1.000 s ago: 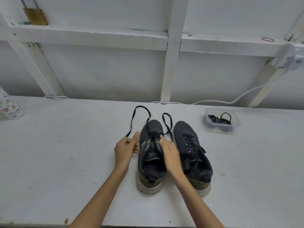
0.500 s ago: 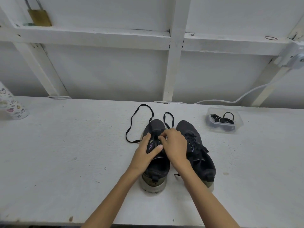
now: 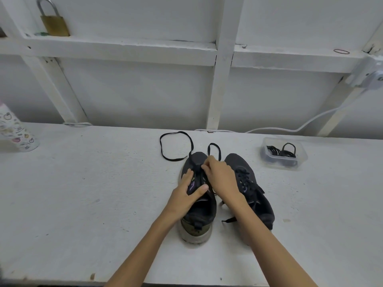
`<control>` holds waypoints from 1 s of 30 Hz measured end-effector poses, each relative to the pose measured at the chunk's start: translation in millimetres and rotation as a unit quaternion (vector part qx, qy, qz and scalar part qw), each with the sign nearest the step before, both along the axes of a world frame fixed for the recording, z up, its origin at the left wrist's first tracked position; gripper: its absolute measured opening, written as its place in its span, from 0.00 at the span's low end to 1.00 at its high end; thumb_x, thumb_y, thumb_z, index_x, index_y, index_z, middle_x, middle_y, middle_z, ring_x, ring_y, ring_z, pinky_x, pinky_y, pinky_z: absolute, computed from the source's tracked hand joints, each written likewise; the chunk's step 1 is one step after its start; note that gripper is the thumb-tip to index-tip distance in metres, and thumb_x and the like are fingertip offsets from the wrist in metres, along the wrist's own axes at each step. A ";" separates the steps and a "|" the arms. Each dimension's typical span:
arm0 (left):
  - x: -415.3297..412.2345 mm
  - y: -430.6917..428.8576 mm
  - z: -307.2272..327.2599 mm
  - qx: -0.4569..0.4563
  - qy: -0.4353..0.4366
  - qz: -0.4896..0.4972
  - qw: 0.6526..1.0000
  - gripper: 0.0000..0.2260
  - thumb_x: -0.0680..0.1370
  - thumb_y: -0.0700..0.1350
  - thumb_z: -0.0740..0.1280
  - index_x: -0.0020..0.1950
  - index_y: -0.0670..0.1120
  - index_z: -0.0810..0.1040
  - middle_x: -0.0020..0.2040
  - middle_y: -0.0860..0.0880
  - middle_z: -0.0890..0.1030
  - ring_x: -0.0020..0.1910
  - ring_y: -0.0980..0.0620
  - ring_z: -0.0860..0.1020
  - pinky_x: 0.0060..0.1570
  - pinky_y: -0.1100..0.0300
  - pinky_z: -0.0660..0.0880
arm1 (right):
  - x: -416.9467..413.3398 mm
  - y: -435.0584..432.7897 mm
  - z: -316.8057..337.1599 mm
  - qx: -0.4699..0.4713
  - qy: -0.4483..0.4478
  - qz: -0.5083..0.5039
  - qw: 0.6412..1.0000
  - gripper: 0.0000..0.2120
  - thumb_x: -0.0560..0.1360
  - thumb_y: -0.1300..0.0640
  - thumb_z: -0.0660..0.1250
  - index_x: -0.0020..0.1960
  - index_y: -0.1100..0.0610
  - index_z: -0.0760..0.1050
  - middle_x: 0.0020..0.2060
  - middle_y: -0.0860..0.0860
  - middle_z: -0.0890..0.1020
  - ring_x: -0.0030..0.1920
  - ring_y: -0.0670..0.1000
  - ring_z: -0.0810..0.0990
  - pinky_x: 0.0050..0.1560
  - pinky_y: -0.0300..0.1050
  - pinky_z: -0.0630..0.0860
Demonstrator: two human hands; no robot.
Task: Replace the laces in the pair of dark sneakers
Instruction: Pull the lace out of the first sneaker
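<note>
Right hand [image 3: 222,179]: fingers curled, tips pinching the black lace [image 3: 176,147] at the upper eyelets of the near sneaker [image 3: 200,214]. From the pinch the lace runs out past the toe and lies in two loose loops on the table [image 3: 83,193], just beyond the fingertips. Left hand [image 3: 184,193]: fingers flat on the shoe's outer side, thumb across the tongue, pressing. Second sneaker [image 3: 255,195], laced, sits just beside the right wrist.
</note>
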State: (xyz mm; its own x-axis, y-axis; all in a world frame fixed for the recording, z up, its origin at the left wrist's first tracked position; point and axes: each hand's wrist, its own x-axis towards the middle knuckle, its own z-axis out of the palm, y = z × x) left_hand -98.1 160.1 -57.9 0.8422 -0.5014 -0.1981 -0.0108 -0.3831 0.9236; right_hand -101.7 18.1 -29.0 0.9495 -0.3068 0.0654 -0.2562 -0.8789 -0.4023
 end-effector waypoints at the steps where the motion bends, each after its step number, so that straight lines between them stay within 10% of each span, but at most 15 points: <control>1: 0.0 0.0 -0.3 0.002 0.000 -0.001 1.000 0.37 0.75 0.60 0.65 0.79 0.51 0.53 0.79 0.53 0.54 0.77 0.56 0.54 0.73 0.61 0.54 | -2.2 -3.5 3.2 0.037 0.006 -0.003 0.999 0.10 0.81 0.49 0.61 0.51 0.57 0.73 0.43 0.52 0.81 0.42 0.54 0.78 0.42 0.48 0.73; 14: 0.5 -0.7 1.0 0.028 -0.001 -0.008 1.000 0.35 0.77 0.59 0.65 0.79 0.51 0.53 0.79 0.54 0.53 0.76 0.56 0.56 0.67 0.66 0.54 | 19.5 -16.2 23.9 0.046 0.090 0.015 0.995 0.06 0.81 0.55 0.61 0.45 0.54 0.71 0.46 0.49 0.81 0.50 0.56 0.80 0.45 0.46 0.69; 19: -0.7 -2.5 1.8 0.035 -0.004 -0.003 0.999 0.35 0.77 0.59 0.64 0.79 0.50 0.53 0.80 0.53 0.52 0.78 0.56 0.52 0.72 0.61 0.53 | 14.5 -26.9 22.1 0.144 0.128 0.046 0.980 0.12 0.73 0.49 0.73 0.43 0.58 0.79 0.37 0.52 0.84 0.37 0.52 0.84 0.43 0.50 0.81; 30: -0.4 -3.2 3.1 0.041 -0.004 -0.012 0.999 0.35 0.77 0.59 0.63 0.79 0.50 0.52 0.80 0.54 0.51 0.78 0.56 0.50 0.73 0.61 0.51 | 21.9 -37.0 33.4 0.232 0.101 0.057 0.966 0.11 0.77 0.54 0.69 0.41 0.61 0.75 0.35 0.52 0.79 0.30 0.48 0.79 0.32 0.42 0.73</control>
State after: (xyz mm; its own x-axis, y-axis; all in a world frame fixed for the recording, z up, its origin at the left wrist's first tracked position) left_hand -98.5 156.9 -54.8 0.8318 -0.5041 -0.2324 -0.0282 -0.4565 0.8893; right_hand -79.8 -18.9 4.4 0.9578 -0.1522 -0.2437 -0.2833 -0.6425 -0.7120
